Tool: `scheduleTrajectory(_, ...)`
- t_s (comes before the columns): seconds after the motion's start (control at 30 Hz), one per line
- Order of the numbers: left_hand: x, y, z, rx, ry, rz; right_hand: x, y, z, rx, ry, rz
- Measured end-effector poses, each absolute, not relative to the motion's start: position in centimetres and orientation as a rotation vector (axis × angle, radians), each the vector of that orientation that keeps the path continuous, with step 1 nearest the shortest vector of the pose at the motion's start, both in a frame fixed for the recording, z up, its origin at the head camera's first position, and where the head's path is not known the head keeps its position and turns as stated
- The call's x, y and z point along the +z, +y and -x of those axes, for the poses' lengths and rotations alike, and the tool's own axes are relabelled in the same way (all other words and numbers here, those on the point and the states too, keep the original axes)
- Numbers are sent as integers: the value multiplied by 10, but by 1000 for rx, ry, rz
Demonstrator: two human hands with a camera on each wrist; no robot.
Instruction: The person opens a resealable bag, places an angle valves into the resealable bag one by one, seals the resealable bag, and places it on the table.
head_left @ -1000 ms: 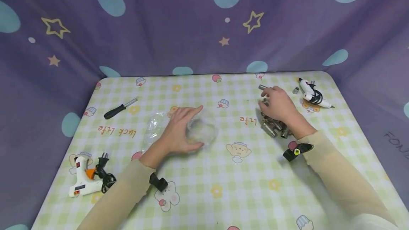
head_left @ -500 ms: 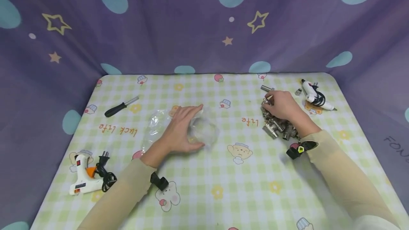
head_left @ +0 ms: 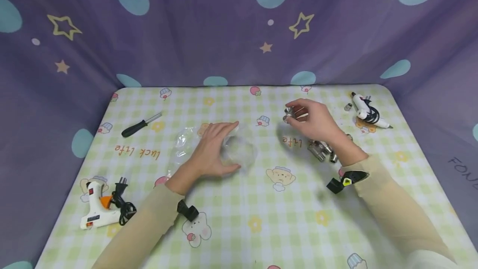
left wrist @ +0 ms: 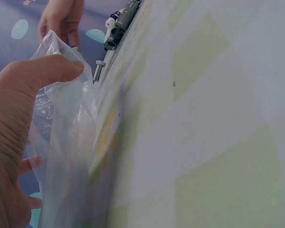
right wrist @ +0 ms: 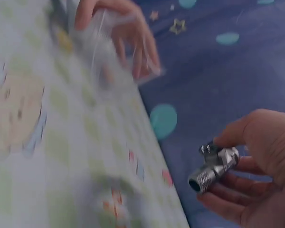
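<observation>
My right hand (head_left: 315, 121) holds a small silvery angle valve (head_left: 289, 114) between thumb and fingers, raised above the table. Its threaded end and short handle show in the right wrist view, where the valve (right wrist: 213, 168) points toward the bag. My left hand (head_left: 210, 152) holds a clear plastic bag (head_left: 239, 152), thumb and fingers spread apart at its mouth. In the left wrist view the thumb lies over the bag's edge (left wrist: 66, 133); some fingers show through the film. Several metal fittings (head_left: 319, 150) lie in a pile, partly hidden under my right forearm.
A black-handled screwdriver (head_left: 140, 126) lies at the back left. A white glue gun (head_left: 98, 211) with an orange trigger and coiled cord is at the front left. Another white glue gun (head_left: 364, 109) and one loose metal fitting (head_left: 348, 106) lie at the back right.
My right hand has picked up the angle valve from the pile and moved left and up with it. My left hand stays in place with the bag.
</observation>
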State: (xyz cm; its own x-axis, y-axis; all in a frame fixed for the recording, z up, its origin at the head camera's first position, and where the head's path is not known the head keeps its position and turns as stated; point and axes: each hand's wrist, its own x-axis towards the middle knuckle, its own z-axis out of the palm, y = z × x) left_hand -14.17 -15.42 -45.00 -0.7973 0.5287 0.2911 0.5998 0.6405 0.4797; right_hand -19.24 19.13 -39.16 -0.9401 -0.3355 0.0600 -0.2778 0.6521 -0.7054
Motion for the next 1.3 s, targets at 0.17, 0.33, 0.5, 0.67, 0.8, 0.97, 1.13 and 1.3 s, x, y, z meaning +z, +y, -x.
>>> scheduleTrajectory(0.17,-451,-155,140,-872,-2751,930,-384,168,184,-1382,2593,564)
scheduleTrajectory(0.33,-452,-154,140,-881,-2723,942,-386,144,176,-1474,2465,662)
scheduleTrajectory(0.5,-452,-153,139,-882,-2707,953,-399,123,173,-1431,2433,836)
scheduleTrajectory(0.67,-452,-152,138,-873,-2706,956,-411,106,170,-1308,2517,967)
scheduleTrajectory(0.8,-452,-152,137,-865,-2705,952,-418,96,166,-1259,2534,999)
scheduleTrajectory(0.97,-454,-152,137,-847,-2705,968,-429,88,162,-1181,2587,1058)
scheduleTrajectory(1.13,-455,-150,135,-813,-2733,968,-440,83,159,-1103,2663,1121)
scheduleTrajectory(1.3,-454,-148,136,-795,-2745,964,-448,80,156,-1134,2685,1126)
